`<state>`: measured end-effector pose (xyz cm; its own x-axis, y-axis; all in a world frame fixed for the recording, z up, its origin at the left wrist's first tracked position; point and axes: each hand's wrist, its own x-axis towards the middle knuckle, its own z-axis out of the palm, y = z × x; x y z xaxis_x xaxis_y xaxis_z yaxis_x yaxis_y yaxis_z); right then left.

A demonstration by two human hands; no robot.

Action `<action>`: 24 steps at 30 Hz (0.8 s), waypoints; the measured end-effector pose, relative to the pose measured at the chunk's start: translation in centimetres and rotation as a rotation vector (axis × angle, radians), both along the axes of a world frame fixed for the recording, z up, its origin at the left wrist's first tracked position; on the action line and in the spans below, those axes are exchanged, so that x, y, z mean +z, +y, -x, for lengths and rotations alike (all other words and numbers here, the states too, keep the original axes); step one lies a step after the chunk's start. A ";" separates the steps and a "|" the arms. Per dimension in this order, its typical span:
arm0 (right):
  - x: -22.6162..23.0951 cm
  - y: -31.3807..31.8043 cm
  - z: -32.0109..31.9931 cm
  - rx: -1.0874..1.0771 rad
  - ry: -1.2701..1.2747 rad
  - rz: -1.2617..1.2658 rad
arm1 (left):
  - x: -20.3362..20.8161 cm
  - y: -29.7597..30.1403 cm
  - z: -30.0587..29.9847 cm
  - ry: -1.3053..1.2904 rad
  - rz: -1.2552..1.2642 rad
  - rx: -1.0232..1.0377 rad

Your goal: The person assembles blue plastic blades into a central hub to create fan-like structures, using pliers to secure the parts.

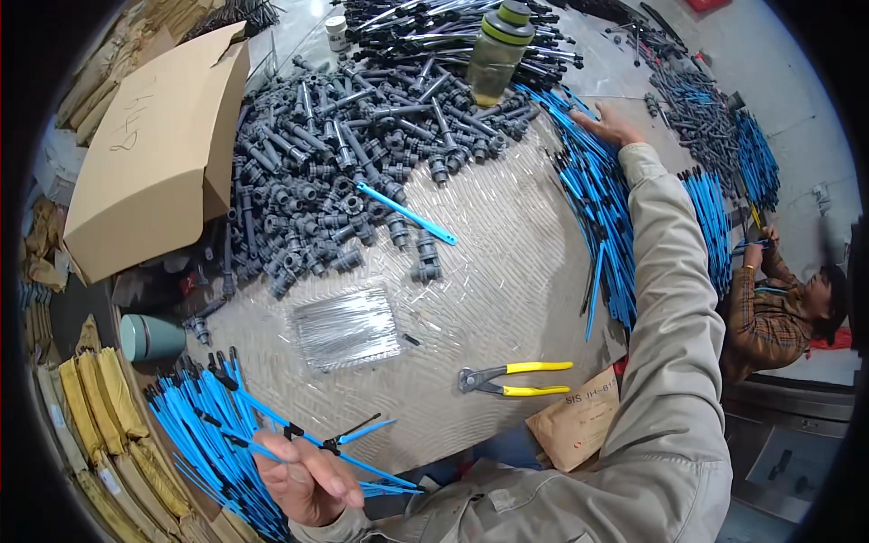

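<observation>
Head view: right hand (615, 129) resting over blue strips (597, 213) at 2 o'clock, fingers spread; left hand (312, 477) hanging half-curled at 7, can't tell if pinching. Guessing picking step; next move probably needing single-strip pinch.

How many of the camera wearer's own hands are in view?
2: the left hand by the blue strips at lower left, the right hand by the blue pile at upper right.
</observation>
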<state>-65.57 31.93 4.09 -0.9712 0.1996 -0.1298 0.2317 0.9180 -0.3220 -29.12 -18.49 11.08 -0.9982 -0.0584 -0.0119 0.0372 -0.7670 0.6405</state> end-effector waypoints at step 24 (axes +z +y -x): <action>1.0 -3.2 0.1 0.177 -0.048 -0.387 | 6.1 3.1 6.0 -0.170 0.141 -0.019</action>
